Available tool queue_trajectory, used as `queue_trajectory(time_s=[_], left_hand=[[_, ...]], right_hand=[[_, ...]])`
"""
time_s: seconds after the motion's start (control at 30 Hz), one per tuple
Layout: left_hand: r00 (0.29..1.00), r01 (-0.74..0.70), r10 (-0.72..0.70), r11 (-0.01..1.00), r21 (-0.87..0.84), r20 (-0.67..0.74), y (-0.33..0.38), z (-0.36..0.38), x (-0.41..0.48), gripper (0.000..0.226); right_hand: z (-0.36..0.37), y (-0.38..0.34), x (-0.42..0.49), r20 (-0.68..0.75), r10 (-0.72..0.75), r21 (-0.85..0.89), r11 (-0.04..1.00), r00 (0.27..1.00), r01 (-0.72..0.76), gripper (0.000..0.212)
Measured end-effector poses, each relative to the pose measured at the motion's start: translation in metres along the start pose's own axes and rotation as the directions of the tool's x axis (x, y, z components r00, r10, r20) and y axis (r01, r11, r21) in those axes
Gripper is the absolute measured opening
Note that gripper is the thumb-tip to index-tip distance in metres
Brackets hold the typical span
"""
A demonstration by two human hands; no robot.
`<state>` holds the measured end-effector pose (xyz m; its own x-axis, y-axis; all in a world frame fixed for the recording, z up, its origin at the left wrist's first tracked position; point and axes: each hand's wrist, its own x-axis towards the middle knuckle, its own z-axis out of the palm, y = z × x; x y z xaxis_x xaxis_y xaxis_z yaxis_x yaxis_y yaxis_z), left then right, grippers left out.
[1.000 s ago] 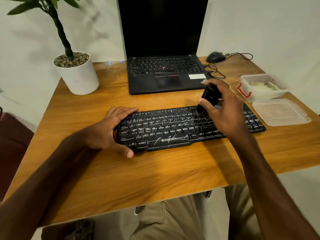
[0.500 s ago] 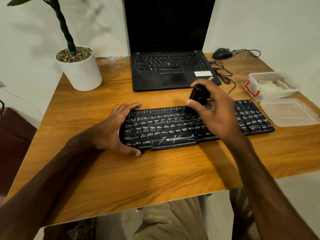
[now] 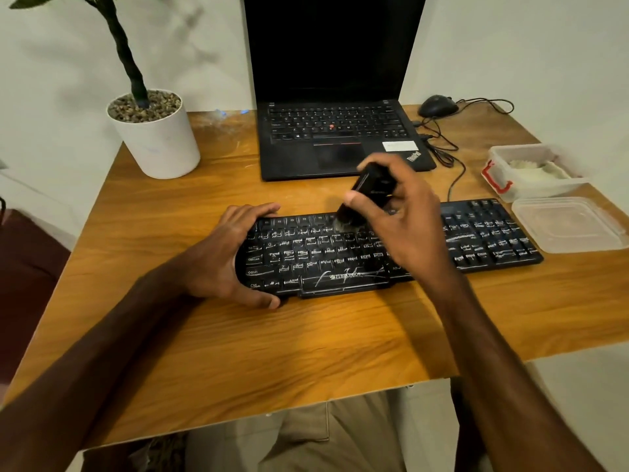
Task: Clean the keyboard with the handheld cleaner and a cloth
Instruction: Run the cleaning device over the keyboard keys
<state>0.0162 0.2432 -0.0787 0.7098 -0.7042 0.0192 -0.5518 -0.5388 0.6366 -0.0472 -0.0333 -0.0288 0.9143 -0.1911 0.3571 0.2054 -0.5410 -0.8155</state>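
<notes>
Plant pot (image 3: 155, 141) sits back left on the bench (image 3: 306, 342), out of the way. Left grip (image 3: 226, 258) is closed on the left end of the keyboard (image 3: 340, 264), fingers curled over the far edge and thumb on the near edge, so it acts as the clamp. The keyboard lies flat mid-bench with its long axis left to right and its right end angled slightly away from the person. White streaks show on keys along the whole length. A closed-down laptop (image 3: 337, 137) stands open just behind it, screen dark. Right grip (image 3: 408, 226) is wrapped around the cleaner (image 3: 372, 185), body tilted up and back toward the laptop, brush tip (image 3: 347, 221) down on the top key rows left of centre. Key relation: the brush is between the two hands, and most of the dirty keys lie right of and nearer than the tip, so my guess is the strokes run along the long axis. Mouse (image 3: 437, 105) is back right with its cable trailing. Far right, an open tub (image 3: 544, 190) holds something white, possibly the cloth, can't tell. Its lid (image 3: 571, 223) lies flat just in front, near the keyboard's right end.
</notes>
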Motion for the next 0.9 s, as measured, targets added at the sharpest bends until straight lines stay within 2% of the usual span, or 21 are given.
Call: queue_trajectory(time_s=[0.07, 0.17, 0.3, 0.37, 0.4, 0.47, 0.53, 0.6, 0.73, 0.83, 0.9], left_hand=[[1.000, -0.008, 0.008, 1.000, 0.010, -0.005, -0.001, 0.000, 0.000, 0.144], [1.000, -0.016, 0.017, 1.000, 0.017, -0.009, -0.002, 0.001, 0.001, 0.142], [1.000, -0.009, 0.009, 1.000, 0.019, -0.009, -0.003, 0.002, 0.001, 0.142], [1.000, 0.000, 0.000, 1.000, 0.021, -0.005, -0.002, 0.002, 0.001, 0.143], [1.000, 0.005, -0.005, 1.000, 0.022, -0.004, -0.002, 0.002, 0.002, 0.143], [1.000, 0.015, -0.015, 1.000, 0.024, -0.003, -0.002, 0.002, 0.002, 0.143], [1.000, 0.019, -0.020, 0.999, 0.029, 0.003, -0.002, 0.002, 0.002, 0.144], [1.000, 0.022, -0.022, 0.999, 0.034, 0.007, -0.002, 0.001, 0.003, 0.144], [1.000, 0.018, -0.018, 0.999, 0.040, 0.005, 0.001, 0.001, 0.004, 0.143], [1.000, 0.016, -0.016, 0.999, 0.046, 0.000, 0.000, 0.001, 0.003, 0.142], [1.000, 0.014, -0.014, 0.999, 0.045, -0.006, 0.000, 0.002, 0.003, 0.143]], right_hand=[[-0.018, 0.008, 0.003, -0.057, 0.029, -0.035, 0.999, 0.998, -0.032, 0.043], [-0.042, 0.019, 0.001, -0.120, -0.014, -0.252, 0.968, 0.993, -0.017, 0.043], [-0.016, 0.009, -0.007, -0.056, -0.062, -0.420, 0.907, 0.997, 0.032, 0.047], [0.006, 0.001, -0.012, -0.002, -0.120, -0.407, 0.907, 0.993, 0.109, 0.046], [0.012, -0.002, -0.011, 0.015, -0.125, -0.337, 0.933, 0.992, 0.123, 0.045], [0.014, -0.005, -0.006, 0.027, -0.051, -0.133, 0.990, 0.998, 0.054, 0.045], [0.007, -0.002, -0.001, 0.009, 0.025, -0.054, 0.998, 1.000, -0.024, 0.045], [-0.005, 0.004, 0.001, -0.025, 0.048, -0.153, 0.987, 0.999, -0.051, 0.046], [-0.017, 0.005, -0.002, -0.105, -0.035, -0.442, 0.897, 0.994, -0.015, 0.046], [0.007, -0.004, -0.010, -0.031, -0.102, -0.489, 0.869, 0.994, 0.074, 0.047], [0.022, -0.010, -0.011, 0.044, -0.112, -0.355, 0.927, 0.993, 0.121, 0.044]])
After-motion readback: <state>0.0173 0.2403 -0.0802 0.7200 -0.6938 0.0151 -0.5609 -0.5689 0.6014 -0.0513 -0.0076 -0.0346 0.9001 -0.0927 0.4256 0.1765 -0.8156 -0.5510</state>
